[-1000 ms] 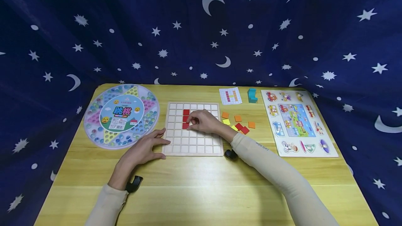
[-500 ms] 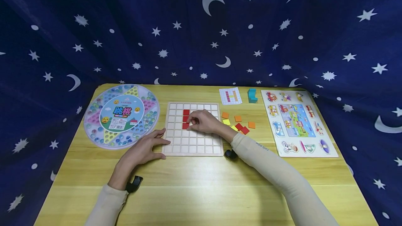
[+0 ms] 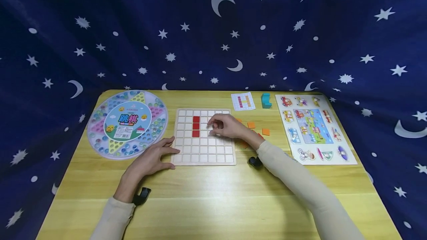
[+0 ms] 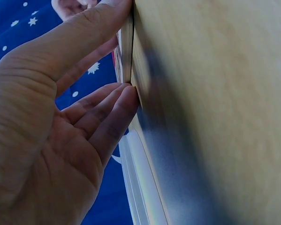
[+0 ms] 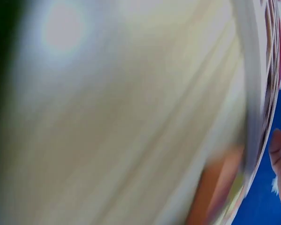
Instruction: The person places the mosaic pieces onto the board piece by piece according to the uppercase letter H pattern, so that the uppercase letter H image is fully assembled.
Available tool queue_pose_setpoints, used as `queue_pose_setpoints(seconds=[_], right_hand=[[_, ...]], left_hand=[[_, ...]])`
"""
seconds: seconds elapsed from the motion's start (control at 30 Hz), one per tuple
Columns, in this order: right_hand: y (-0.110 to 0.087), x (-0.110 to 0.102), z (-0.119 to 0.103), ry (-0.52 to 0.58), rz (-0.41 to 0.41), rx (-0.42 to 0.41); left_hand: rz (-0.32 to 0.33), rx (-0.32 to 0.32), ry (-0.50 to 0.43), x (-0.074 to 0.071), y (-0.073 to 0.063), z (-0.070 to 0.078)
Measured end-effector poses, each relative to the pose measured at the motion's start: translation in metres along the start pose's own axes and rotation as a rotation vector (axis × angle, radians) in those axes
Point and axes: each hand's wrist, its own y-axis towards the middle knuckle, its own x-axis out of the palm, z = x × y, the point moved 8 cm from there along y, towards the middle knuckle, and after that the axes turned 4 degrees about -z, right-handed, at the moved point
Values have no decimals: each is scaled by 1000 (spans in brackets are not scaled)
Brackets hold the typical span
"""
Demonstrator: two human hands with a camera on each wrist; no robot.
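Note:
A white gridded board (image 3: 204, 158) in a pale wooden frame lies on the table. Three red square tiles (image 3: 195, 133) form a column in its upper left part. My left hand (image 3: 151, 161) rests at the board's left edge, fingers spread; the left wrist view shows fingertips (image 4: 128, 93) against that edge. Over the board's right half hovers my right hand (image 3: 227, 126), thumb and forefinger apart, with nothing visible between them. Loose orange tiles (image 3: 265, 132) lie right of the board, and others are partly hidden beneath the right forearm.
A round marble board (image 3: 115, 151) lies to the left. Behind the gridded board are a small pattern card (image 3: 243, 101) and a teal block (image 3: 266, 100). A picture puzzle board (image 3: 301, 151) occupies the right side of the table (image 3: 200, 203). A starry curtain hangs behind.
My right hand has drawn back to the right from the lowest red tile, which stays on the board, and now covers some loose tiles. The left hand keeps its place.

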Motion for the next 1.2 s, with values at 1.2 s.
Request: queue_pose_setpoints(seconds=[1.2], right_hand=[[-107,-67,68,6,-121,217]], left_hand=[[-15,7,-6,0,0,-1]])
